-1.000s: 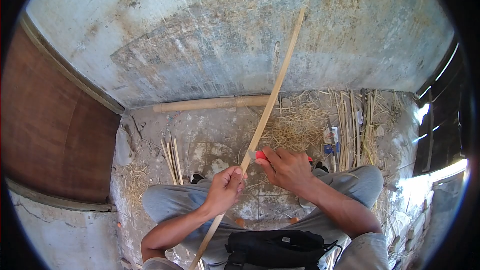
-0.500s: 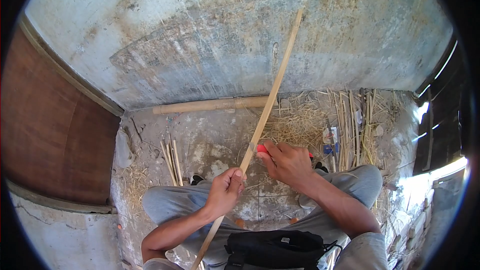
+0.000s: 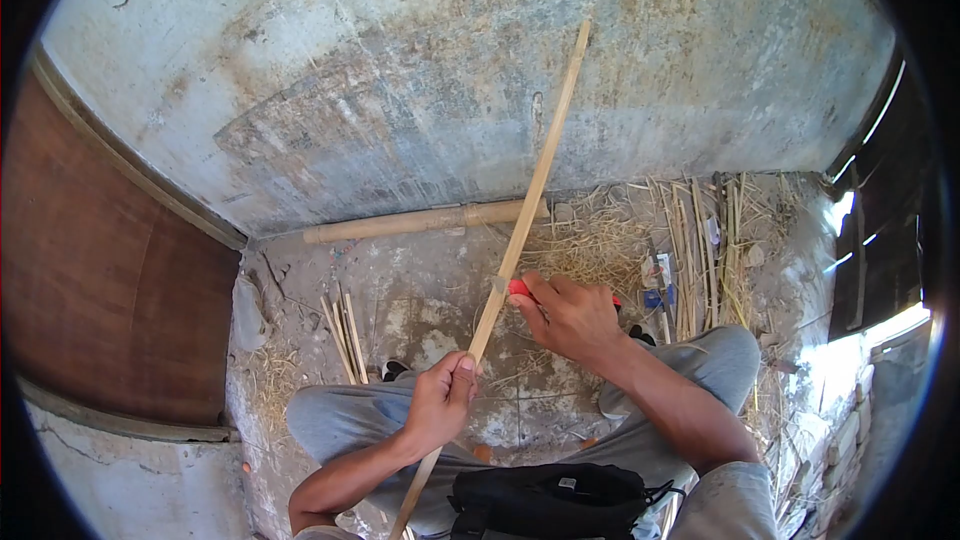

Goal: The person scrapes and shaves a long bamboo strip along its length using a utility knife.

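Note:
A long, pale bamboo strip (image 3: pixel 545 162) slants from the lower middle up in front of the wall. My left hand (image 3: pixel 442 398) is closed round its lower part, with the thumb on top. Farther up the strip and to the right, my right hand (image 3: pixel 568 316) grips a red-handled knife (image 3: pixel 519 288). The knife's short blade touches the strip a little above my left hand. Most of the handle is hidden in my fingers, and its far end shows past the hand.
A bamboo pole (image 3: pixel 420 221) lies along the wall's foot. Shavings (image 3: pixel 600 245) and many thin strips (image 3: pixel 712 250) cover the floor at the right. Several short sticks (image 3: pixel 345 335) stand at the left. A black bag (image 3: pixel 545 500) rests on my lap.
My left hand has slid slightly down and left. The strip's upper end has shifted left, and my right hand with the knife has moved a little up and left.

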Demonstrator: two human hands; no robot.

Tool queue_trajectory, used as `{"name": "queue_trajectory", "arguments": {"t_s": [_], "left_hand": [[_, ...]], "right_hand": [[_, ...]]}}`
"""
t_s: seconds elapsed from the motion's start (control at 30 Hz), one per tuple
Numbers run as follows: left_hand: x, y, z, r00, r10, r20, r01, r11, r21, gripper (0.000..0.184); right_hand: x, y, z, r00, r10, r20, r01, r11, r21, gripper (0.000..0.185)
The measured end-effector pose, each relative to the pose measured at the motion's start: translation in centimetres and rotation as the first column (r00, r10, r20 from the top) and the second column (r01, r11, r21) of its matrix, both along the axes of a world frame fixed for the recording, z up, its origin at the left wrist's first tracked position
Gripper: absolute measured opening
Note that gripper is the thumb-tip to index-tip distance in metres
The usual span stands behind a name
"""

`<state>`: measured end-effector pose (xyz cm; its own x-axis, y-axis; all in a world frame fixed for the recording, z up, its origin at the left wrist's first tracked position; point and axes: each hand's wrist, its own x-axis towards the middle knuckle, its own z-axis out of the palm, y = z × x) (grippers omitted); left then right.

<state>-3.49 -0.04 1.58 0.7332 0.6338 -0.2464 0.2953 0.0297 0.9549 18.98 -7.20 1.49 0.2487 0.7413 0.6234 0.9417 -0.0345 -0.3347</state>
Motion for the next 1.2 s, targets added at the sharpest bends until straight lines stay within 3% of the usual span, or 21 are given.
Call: {"name": "queue_trajectory", "arguments": {"t_s": [0.4,0.47,0.57,0.67,0.73,0.77,0.87,1.03,1.2], "left_hand": [[-0.1,-0.6,1.3,1.0,0.011,-0.004,-0.011,1.0,-0.024,0.03],[-0.6,-1.0,1.1,1.0,0.003,0.003,-0.003,1.0,-0.022,0.03],[-2.6,-2.5,0.7,0.997,-0.058,-0.058,0.057,0.998,-0.018,0.031],[-3.5,-2.9,1.2,0.999,-0.035,-0.023,0.033,0.996,-0.086,0.031],[-4.4,-3.1,1.4,0.995,-0.003,-0.102,-0.016,0.982,-0.187,0.031],[-4.9,-3.0,1.5,0.995,-0.002,-0.101,-0.017,0.983,-0.184,0.031],[-6.3,-3.0,2.0,0.993,-0.009,-0.118,-0.002,0.995,-0.097,0.03],[-8.3,-3.1,2.8,0.985,-0.037,-0.167,0.038,0.999,0.001,0.028],[-10.2,-3.9,3.4,0.982,0.0,-0.187,-0.005,1.0,-0.023,0.027]], "right_hand": [[0.7,0.3,0.2,0.999,-0.004,-0.053,0.004,1.0,0.0,0.024],[2.4,0.8,-0.2,0.983,-0.076,-0.168,0.09,0.993,0.079,0.021],[6.2,0.6,0.7,0.973,-0.146,-0.18,0.149,0.989,0.002,0.024],[5.2,0.8,-0.3,0.977,-0.121,-0.178,0.142,0.984,0.109,0.024],[4.7,0.3,-0.4,0.979,-0.122,-0.163,0.129,0.991,0.031,0.025],[4.5,0.3,-0.2,0.981,-0.123,-0.149,0.119,0.992,-0.039,0.025],[3.7,0.8,0.0,0.984,-0.098,-0.151,0.106,0.993,0.048,0.026],[4.2,1.2,0.0,0.98,-0.087,-0.181,0.088,0.996,-0.003,0.026],[4.6,1.0,0.3,0.973,-0.098,-0.208,0.113,0.992,0.062,0.026]]}}
